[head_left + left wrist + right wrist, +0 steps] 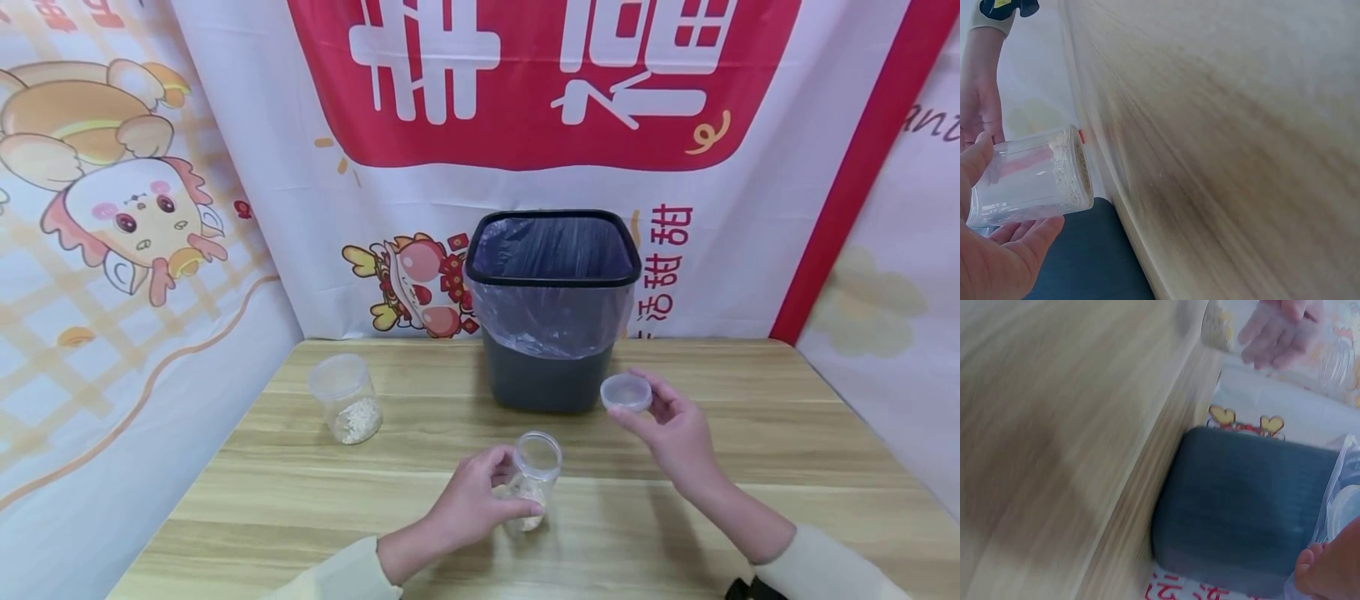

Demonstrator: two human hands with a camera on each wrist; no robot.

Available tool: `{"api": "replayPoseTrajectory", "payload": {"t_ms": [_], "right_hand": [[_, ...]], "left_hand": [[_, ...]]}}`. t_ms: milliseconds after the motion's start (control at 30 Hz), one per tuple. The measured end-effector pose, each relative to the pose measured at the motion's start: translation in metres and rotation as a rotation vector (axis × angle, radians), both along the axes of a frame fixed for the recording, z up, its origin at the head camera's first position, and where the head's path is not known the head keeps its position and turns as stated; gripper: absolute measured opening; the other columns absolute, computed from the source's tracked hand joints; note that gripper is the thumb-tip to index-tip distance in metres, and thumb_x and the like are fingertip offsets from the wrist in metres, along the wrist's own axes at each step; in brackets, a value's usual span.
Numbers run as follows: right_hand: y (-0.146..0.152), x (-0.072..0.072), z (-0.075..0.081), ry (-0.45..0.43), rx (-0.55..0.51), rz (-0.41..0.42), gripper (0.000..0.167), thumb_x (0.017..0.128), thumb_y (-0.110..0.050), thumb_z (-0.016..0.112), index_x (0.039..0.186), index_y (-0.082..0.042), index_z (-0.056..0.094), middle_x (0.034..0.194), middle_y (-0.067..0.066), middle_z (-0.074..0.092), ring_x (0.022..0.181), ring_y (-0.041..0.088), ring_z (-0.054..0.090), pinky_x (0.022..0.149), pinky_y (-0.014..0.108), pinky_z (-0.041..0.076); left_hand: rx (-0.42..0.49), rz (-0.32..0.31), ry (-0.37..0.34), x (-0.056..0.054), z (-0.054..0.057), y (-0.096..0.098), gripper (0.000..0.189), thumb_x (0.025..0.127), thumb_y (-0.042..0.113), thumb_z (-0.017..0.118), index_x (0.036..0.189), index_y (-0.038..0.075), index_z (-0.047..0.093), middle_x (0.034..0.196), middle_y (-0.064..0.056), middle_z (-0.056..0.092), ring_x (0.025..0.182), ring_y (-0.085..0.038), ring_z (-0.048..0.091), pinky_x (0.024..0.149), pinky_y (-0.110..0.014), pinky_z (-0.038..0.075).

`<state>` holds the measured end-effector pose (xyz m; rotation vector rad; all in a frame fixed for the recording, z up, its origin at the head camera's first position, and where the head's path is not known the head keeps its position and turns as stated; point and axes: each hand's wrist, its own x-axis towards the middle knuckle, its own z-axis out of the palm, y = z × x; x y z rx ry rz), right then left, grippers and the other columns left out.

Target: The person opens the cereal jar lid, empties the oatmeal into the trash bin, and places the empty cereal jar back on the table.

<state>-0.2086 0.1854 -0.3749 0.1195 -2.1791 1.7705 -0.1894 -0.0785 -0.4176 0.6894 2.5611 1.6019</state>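
My left hand (pixel 465 504) grips a clear, lidless plastic jar (pixel 537 477), thumb on the near side and fingers behind. Pale flakes lie at the jar's bottom, which is close over the tabletop. In the left wrist view, the jar (pixel 1029 178) sits between thumb and fingers, its flaky contents at the base end. To the right and farther forward, my right hand (pixel 678 429) pinches a round translucent lid (pixel 626 393) by its edge, apart from the jar. The right wrist view catches only part of the right hand (pixel 1335 562) and the lid (pixel 1346 509).
A dark bin (pixel 551 379) with a black rim and a clear liner stands at the table's back. At the back left is a second clear jar (pixel 347 398) with a lid on and white bits inside. Printed cloths hang behind the wooden table (pixel 420 450) and beside it.
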Motion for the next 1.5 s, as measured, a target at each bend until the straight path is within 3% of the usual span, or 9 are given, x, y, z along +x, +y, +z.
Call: {"api": "replayPoseTrajectory", "payload": {"t_ms": [233,467,600,733,833,933,1267,1500], "right_hand": [[0.020,-0.013,-0.004,-0.023,0.069,-0.020,0.057,0.082,-0.016,0.079,0.130,0.004,0.055,0.125,0.022,0.058,0.099,-0.003,0.057,0.079,0.012,0.049],[0.039,-0.021,-0.002,-0.058,0.204,-0.064,0.064,0.084,-0.029,0.077,0.134,0.002,0.052,0.128,0.022,0.056,0.115,0.029,0.054,0.077,0.007,0.045],[0.048,-0.025,-0.001,-0.085,0.274,-0.082,0.068,0.084,-0.033,0.077,0.136,0.002,0.051,0.128,0.024,0.056,0.117,0.036,0.054,0.073,0.007,0.045],[0.055,-0.029,0.000,-0.115,0.341,-0.080,0.071,0.084,-0.036,0.077,0.137,0.003,0.050,0.129,0.027,0.055,0.117,0.041,0.053,0.084,0.028,0.053],[0.060,-0.032,0.001,-0.143,0.363,-0.070,0.072,0.084,-0.036,0.076,0.137,0.004,0.048,0.129,0.028,0.053,0.118,0.043,0.051,0.093,0.049,0.048],[0.064,-0.036,0.001,-0.164,0.379,-0.073,0.071,0.084,-0.034,0.076,0.137,0.005,0.048,0.126,0.030,0.053,0.116,0.043,0.050,0.095,0.054,0.045],[0.077,-0.049,-0.004,-0.134,0.524,-0.081,0.066,0.081,-0.026,0.079,0.130,0.009,0.053,0.116,0.030,0.058,0.103,0.040,0.054,0.085,0.051,0.049],[0.085,-0.058,-0.012,-0.142,0.615,-0.062,0.067,0.077,-0.023,0.081,0.127,0.013,0.053,0.106,0.026,0.061,0.090,0.033,0.056,0.070,0.037,0.050]], "left_hand": [[-0.026,0.011,-0.026,-0.001,-0.002,0.000,0.053,0.072,0.024,0.087,0.112,0.002,0.060,0.111,-0.007,0.064,0.108,-0.027,0.063,0.091,-0.026,0.050],[-0.027,-0.003,-0.034,-0.001,-0.003,-0.001,0.054,0.072,0.022,0.086,0.114,0.002,0.059,0.116,-0.011,0.062,0.114,-0.031,0.060,0.094,-0.028,0.048],[-0.028,-0.003,-0.043,-0.001,-0.005,-0.001,0.056,0.072,0.022,0.086,0.115,0.001,0.058,0.118,-0.012,0.061,0.115,-0.033,0.059,0.095,-0.030,0.048],[-0.034,0.001,-0.043,-0.002,-0.006,-0.002,0.056,0.072,0.022,0.086,0.115,0.000,0.058,0.119,-0.014,0.061,0.116,-0.034,0.058,0.095,-0.032,0.047],[-0.041,0.003,-0.047,-0.002,-0.007,-0.002,0.056,0.072,0.021,0.086,0.116,0.000,0.057,0.119,-0.014,0.060,0.116,-0.035,0.058,0.095,-0.033,0.047],[-0.052,0.006,-0.051,-0.002,-0.008,-0.002,0.057,0.072,0.021,0.086,0.117,0.000,0.056,0.121,-0.014,0.059,0.117,-0.036,0.057,0.095,-0.034,0.048],[-0.077,-0.004,-0.020,-0.003,-0.011,-0.004,0.060,0.073,0.019,0.085,0.120,-0.003,0.054,0.120,-0.016,0.058,0.116,-0.038,0.057,0.094,-0.033,0.048],[-0.092,0.002,-0.021,-0.003,-0.012,-0.004,0.057,0.074,0.020,0.085,0.117,-0.001,0.054,0.119,-0.013,0.058,0.116,-0.037,0.057,0.095,-0.034,0.048]]}}
